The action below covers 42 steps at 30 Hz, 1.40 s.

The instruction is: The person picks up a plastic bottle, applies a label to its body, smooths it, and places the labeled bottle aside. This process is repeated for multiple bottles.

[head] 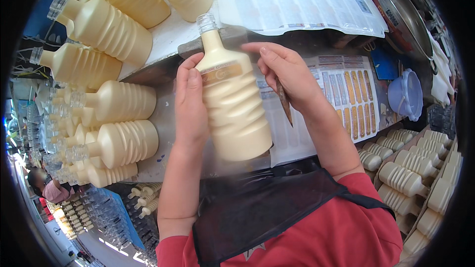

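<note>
A cream-coated glass bottle with a ribbed body and a clear threaded neck lies tilted in front of me, neck pointing away. Near its shoulder is a translucent gold-brown decal strip bearing writing. My left hand rests along the bottle's left side, with the fingertips and thumb at the strip's left end. To the right of the shoulder is my right hand, index finger extended towards the bottle, the other fingers curled around a thin, pointed brown tool. Whether that index fingertip touches the bottle cannot be told.
Cream bottles are stacked at the left and on the white ledge. Decal sheets lie at the top, more at right. Beyond are a metal pan, a blue bucket and boxed bottles. A person is far left.
</note>
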Motion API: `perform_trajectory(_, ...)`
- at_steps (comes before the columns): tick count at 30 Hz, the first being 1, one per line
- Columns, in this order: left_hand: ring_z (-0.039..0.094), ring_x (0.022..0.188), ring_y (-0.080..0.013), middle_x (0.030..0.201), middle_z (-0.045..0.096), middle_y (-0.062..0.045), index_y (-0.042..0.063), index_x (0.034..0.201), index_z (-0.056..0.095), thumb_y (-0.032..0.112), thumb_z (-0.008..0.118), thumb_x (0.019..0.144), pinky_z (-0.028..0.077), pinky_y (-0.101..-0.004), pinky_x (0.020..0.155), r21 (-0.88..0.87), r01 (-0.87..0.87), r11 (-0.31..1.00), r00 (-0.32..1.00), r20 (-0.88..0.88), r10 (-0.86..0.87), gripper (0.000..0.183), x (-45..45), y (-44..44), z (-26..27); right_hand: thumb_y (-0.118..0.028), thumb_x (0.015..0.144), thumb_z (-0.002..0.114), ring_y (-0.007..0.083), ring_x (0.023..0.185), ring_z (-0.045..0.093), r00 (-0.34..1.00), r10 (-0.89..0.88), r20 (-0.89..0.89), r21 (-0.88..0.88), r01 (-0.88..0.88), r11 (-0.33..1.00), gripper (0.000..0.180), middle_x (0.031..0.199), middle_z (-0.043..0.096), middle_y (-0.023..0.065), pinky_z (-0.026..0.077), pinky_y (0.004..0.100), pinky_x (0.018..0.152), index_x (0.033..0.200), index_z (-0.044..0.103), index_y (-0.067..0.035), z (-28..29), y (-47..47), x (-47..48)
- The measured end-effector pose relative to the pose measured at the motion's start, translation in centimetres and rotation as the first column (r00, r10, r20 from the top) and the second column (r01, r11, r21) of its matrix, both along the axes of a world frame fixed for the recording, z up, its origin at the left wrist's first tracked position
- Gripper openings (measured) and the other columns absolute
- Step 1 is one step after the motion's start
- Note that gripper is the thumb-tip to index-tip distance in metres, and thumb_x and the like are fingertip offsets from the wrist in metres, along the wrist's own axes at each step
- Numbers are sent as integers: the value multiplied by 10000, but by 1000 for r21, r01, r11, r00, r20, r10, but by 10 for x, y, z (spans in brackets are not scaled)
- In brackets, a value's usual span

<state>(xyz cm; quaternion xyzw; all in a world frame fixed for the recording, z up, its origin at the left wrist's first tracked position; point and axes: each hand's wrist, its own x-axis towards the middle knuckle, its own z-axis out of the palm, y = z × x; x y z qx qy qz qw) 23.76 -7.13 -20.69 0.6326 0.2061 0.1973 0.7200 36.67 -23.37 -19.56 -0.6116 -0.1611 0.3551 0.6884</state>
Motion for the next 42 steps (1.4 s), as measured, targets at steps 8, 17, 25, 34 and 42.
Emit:
perform_trajectory(8, 624, 1128, -162, 1258, 624, -110, 22, 1390, 482, 276, 450, 1122, 527, -327, 984, -98, -2, 995, 1000, 21, 4, 370, 2, -5, 4, -334, 1060, 606, 47, 869, 591, 960, -25, 278, -1, 26, 1000, 451, 1031, 695, 7, 497, 220, 773, 1344, 641, 15, -8, 17, -17)
perform_trajectory(17, 580, 1087, -112, 1241, 590, -83, 25, 1396, 462, 240, 585, 1076, 512, -276, 940, -175, 21, 984, 997, 71, -9, 405, 3, -7, 4, -207, 1015, 669, 87, 994, 622, 946, -47, 320, -53, 67, 996, 378, 1101, 714, 46, 515, 253, 880, 1303, 657, 37, -7, 20, -20)
perform_trajectory(25, 568, 1103, -121, 1250, 578, -91, 17, 1395, 451, 237, 583, 1074, 499, -283, 957, -155, 26, 988, 999, 46, -20, 411, 2, -6, 5, -196, 1022, 654, 87, 995, 622, 947, -34, 319, -52, 53, 997, 364, 1105, 716, 46, 520, 257, 879, 1305, 658, 33, -8, 19, -19)
perform_trajectory(34, 567, 1101, -123, 1254, 575, -103, 15, 1400, 443, 240, 581, 1071, 496, -283, 957, -149, 34, 988, 999, 28, -30, 421, 2, -6, 7, -324, 958, 721, 195, 966, 706, 944, -74, 321, -42, 93, 995, 447, 1073, 748, 151, 544, 328, 881, 1252, 682, 11, -8, 20, -19)
perform_trajectory(42, 579, 1089, -128, 1238, 585, -106, 14, 1411, 432, 264, 607, 1059, 501, -284, 949, -115, 40, 993, 999, 30, -37, 465, 2, -4, 2, -284, 972, 707, 81, 898, 612, 834, 25, 551, -199, 102, 975, 428, 1016, 696, 26, 511, 251, 793, 1277, 660, 12, 5, 21, -23)
